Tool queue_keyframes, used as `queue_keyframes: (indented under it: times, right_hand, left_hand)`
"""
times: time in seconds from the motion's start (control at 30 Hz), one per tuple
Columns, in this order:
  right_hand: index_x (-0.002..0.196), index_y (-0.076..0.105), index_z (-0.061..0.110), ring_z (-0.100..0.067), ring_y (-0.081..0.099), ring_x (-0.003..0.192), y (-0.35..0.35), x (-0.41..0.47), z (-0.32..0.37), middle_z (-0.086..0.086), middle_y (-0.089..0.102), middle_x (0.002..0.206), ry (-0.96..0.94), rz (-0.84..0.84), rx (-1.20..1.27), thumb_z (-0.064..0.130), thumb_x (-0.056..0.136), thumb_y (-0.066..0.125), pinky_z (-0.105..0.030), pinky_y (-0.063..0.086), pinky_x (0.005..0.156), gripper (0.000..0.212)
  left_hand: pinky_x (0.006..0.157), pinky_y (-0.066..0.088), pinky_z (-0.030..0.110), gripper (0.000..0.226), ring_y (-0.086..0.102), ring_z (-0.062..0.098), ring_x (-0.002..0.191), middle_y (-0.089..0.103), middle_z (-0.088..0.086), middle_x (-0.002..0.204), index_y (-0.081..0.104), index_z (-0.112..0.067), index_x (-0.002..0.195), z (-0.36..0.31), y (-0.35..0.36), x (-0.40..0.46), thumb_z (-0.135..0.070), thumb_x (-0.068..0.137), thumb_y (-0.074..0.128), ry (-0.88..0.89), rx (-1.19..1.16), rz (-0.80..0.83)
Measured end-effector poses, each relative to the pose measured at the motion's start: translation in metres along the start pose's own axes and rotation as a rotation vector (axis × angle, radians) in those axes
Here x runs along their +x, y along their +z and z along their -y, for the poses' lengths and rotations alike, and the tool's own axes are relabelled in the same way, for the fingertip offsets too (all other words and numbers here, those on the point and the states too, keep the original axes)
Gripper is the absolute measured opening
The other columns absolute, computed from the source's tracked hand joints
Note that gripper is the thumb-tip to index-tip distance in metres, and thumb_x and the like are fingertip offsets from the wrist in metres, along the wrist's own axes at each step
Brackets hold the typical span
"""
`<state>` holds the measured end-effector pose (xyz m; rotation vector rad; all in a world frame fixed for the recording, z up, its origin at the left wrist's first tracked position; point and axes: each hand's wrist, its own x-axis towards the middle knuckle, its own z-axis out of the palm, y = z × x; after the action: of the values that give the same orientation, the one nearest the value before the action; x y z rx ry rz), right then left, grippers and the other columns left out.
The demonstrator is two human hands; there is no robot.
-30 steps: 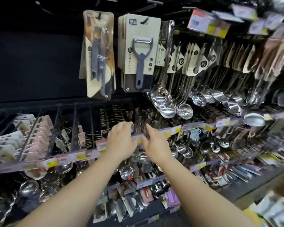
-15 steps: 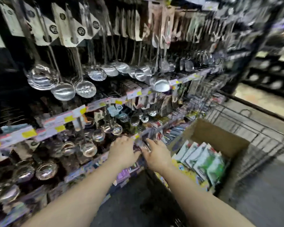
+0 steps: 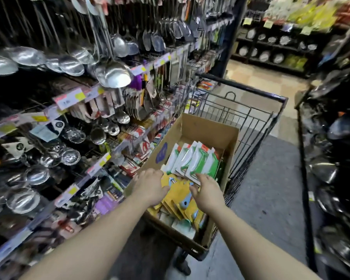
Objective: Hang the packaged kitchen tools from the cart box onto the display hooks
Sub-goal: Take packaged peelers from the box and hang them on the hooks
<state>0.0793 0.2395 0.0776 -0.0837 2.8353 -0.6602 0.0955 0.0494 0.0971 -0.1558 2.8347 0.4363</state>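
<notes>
I have both hands over the cardboard box (image 3: 192,128) in the cart (image 3: 257,118). My left hand (image 3: 150,183) hovers at the box's near left edge, fingers loosely curled, holding nothing. My right hand (image 3: 207,190) is spread wide just above the yellow packages (image 3: 176,196), which lie between the two hands. The green-and-white packages (image 3: 194,161) stand deeper in the box, just beyond my fingertips.

Head cam, fwd-down over cart box (image 3: 192,130), close.
</notes>
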Motion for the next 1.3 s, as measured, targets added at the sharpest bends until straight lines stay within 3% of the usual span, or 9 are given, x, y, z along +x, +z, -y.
queue_keyframes:
  times: [0.43,0.6,0.73,0.83,0.93,1.03,1.1,1.2,1.3]
  right_hand:
    - [0.154,0.031,0.018,-0.032,0.048,0.131,0.031,0.037,-0.041,-0.013,0.045,0.144,0.314,0.094,0.135,0.031,0.099,0.057,-0.036,0.041,0.106,0.062]
    - [0.148,0.04,0.017,-0.034,0.051,0.128,0.044,0.052,-0.044,-0.013,0.05,0.136,0.446,0.123,0.213,0.027,0.096,0.06,-0.04,0.044,0.105,0.057]
    - [0.151,0.037,0.016,-0.03,0.05,0.129,0.058,0.064,-0.047,-0.01,0.049,0.14,0.55,0.16,0.245,0.026,0.097,0.06,-0.037,0.043,0.107,0.06]
    - [0.151,0.038,0.017,-0.027,0.051,0.129,0.067,0.068,-0.05,-0.008,0.05,0.142,0.592,0.16,0.272,0.027,0.094,0.062,-0.038,0.043,0.108,0.062]
    - [0.153,0.036,0.021,-0.025,0.051,0.13,0.071,0.072,-0.052,-0.006,0.049,0.144,0.637,0.171,0.291,0.027,0.094,0.062,-0.038,0.044,0.108,0.064]
    - [0.154,0.033,0.02,-0.026,0.048,0.132,0.075,0.075,-0.055,-0.008,0.047,0.145,0.669,0.187,0.317,0.026,0.096,0.06,-0.038,0.04,0.112,0.064]
    - [0.154,0.032,0.019,-0.028,0.047,0.133,0.077,0.079,-0.056,-0.01,0.045,0.146,0.69,0.196,0.343,0.025,0.097,0.059,-0.038,0.038,0.113,0.064]
    - [0.153,0.032,0.019,-0.03,0.049,0.131,0.078,0.085,-0.053,-0.011,0.046,0.147,0.717,0.207,0.38,0.024,0.098,0.058,-0.039,0.041,0.108,0.061]
    - [0.153,0.032,0.017,-0.029,0.05,0.132,0.081,0.094,-0.05,-0.009,0.047,0.149,0.771,0.208,0.469,0.026,0.099,0.058,-0.039,0.044,0.109,0.061]
  left_hand:
    - [0.107,0.039,0.042,0.06,0.044,0.031,0.136,0.047,0.008,0.146,0.045,-0.021,0.147,-0.003,0.056,0.097,-0.051,0.097,0.058,0.076,0.03,0.29]
    - [0.106,0.043,0.042,0.056,0.045,0.034,0.135,0.051,0.012,0.143,0.05,-0.015,0.141,-0.005,0.08,0.132,-0.045,0.095,0.062,0.079,-0.001,0.434]
    - [0.1,0.048,0.044,0.058,0.048,0.036,0.129,0.05,0.013,0.141,0.049,-0.011,0.141,-0.011,0.106,0.156,-0.046,0.096,0.061,0.058,-0.02,0.557]
    - [0.086,0.052,0.04,0.06,0.057,0.033,0.118,0.053,0.013,0.136,0.047,-0.01,0.139,-0.018,0.125,0.167,-0.046,0.095,0.062,0.004,-0.065,0.592]
    - [0.07,0.044,0.034,0.052,0.058,0.029,0.094,0.06,0.011,0.122,0.049,-0.007,0.13,-0.019,0.139,0.178,-0.044,0.096,0.063,-0.049,-0.076,0.651]
    - [0.065,0.039,0.033,0.031,0.057,0.028,0.08,0.061,0.011,0.094,0.058,-0.006,0.097,-0.015,0.145,0.19,-0.036,0.098,0.063,-0.053,-0.091,0.714]
    - [0.061,0.04,0.032,0.035,0.052,0.024,0.066,0.05,0.007,0.071,0.048,-0.01,0.074,-0.011,0.145,0.195,-0.03,0.097,0.065,-0.086,-0.157,0.774]
    - [0.049,0.04,0.027,0.03,0.047,0.023,0.056,0.045,0.008,0.071,0.046,-0.01,0.08,-0.002,0.136,0.198,-0.022,0.097,0.067,-0.171,-0.301,0.881]
    - [0.048,0.039,0.025,0.021,0.047,0.019,0.054,0.052,0.013,0.08,0.053,-0.01,0.102,0.01,0.128,0.198,-0.023,0.097,0.068,-0.158,-0.321,0.957]
